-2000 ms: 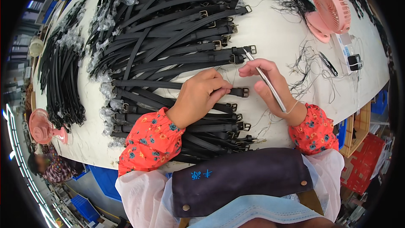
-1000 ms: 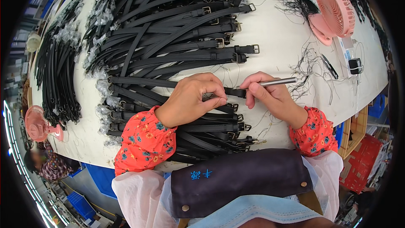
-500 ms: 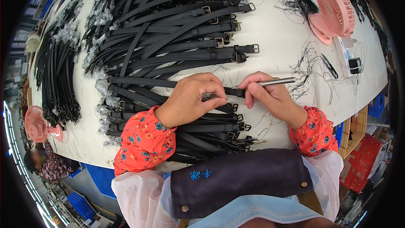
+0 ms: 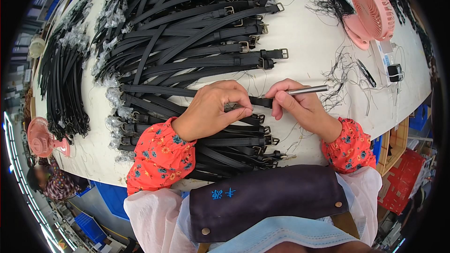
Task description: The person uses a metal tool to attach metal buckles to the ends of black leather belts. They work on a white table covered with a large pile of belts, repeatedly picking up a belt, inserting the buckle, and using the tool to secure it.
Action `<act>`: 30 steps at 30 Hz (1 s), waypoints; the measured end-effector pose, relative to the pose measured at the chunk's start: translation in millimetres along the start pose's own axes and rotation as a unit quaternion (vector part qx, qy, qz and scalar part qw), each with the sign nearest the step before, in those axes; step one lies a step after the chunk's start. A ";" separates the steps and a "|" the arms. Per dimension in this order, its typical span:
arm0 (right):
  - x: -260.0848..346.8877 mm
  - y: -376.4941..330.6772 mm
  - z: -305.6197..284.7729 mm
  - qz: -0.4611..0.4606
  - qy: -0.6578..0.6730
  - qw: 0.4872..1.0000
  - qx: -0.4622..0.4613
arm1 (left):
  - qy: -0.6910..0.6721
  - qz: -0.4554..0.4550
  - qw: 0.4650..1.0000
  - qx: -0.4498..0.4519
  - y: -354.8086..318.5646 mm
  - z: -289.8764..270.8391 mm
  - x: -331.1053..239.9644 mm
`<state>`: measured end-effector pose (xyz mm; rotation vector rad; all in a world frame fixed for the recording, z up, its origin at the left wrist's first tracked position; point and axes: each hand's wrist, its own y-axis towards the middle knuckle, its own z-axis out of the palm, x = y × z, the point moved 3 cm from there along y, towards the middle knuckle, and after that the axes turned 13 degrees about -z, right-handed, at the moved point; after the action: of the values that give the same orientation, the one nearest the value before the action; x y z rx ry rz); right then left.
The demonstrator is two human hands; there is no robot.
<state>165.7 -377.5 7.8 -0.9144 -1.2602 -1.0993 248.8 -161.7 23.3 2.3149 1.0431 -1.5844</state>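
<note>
My left hand (image 4: 218, 107) is closed in a pinch, thumb tip against forefinger, over a black belt (image 4: 159, 91) that runs under it. What the pinch holds, if anything, is too small to make out. A short dark stretch of strap shows between the two hands. My right hand (image 4: 297, 105) has its fingers closed round a slim silver pen-shaped tool (image 4: 309, 90), which points out to the right. Its fingertips are by the strap's dark end. More black belts (image 4: 234, 143) with metal buckles lie below and beside my left hand.
A large heap of black belts (image 4: 187, 33) covers the far left of the white table (image 4: 309, 56). Another bundle (image 4: 65, 84) lies farther left. At the right are a pink fan (image 4: 370, 11), loose threads (image 4: 340, 82), black snips (image 4: 365, 73) and a black plug (image 4: 394, 71).
</note>
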 end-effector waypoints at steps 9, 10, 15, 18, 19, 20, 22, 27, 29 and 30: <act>1.1 0.4 0.2 0.007 0.003 1.000 0.000 | -0.001 -0.002 1.000 0.000 0.3 0.0 0.1; 0.9 0.4 0.2 0.008 0.002 1.000 0.000 | -0.001 -0.001 1.000 0.000 0.3 -0.1 0.0; 1.4 0.5 0.2 0.007 0.003 1.000 0.002 | -0.003 0.004 1.000 0.001 0.6 0.2 1.5; 0.5 0.5 -0.2 0.006 0.004 1.000 0.004 | -0.004 0.006 1.000 0.001 0.5 -0.1 0.6; 0.2 0.5 -0.3 0.007 0.003 1.000 0.004 | -0.005 0.004 1.000 0.002 0.5 -0.3 0.8; 0.1 0.5 -0.2 0.007 0.003 1.000 0.005 | -0.007 0.003 1.000 0.002 0.5 -0.5 1.0; 0.4 0.5 0.2 0.011 0.005 1.000 0.002 | -0.004 0.011 1.000 0.001 0.7 -0.3 1.2; 1.4 0.7 0.7 0.008 -0.003 1.000 0.005 | -0.002 0.017 1.000 0.001 1.4 -0.2 1.6; 0.4 0.6 -0.1 0.011 0.005 1.000 0.003 | 0.000 0.019 1.000 0.001 1.4 -0.1 1.5; 0.8 0.7 0.2 0.010 0.001 1.000 0.005 | 0.000 0.019 1.000 0.001 1.4 -0.3 1.4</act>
<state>166.3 -377.2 8.7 -0.9172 -1.2520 -1.0778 250.1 -161.9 21.9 2.3205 0.9933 -1.5727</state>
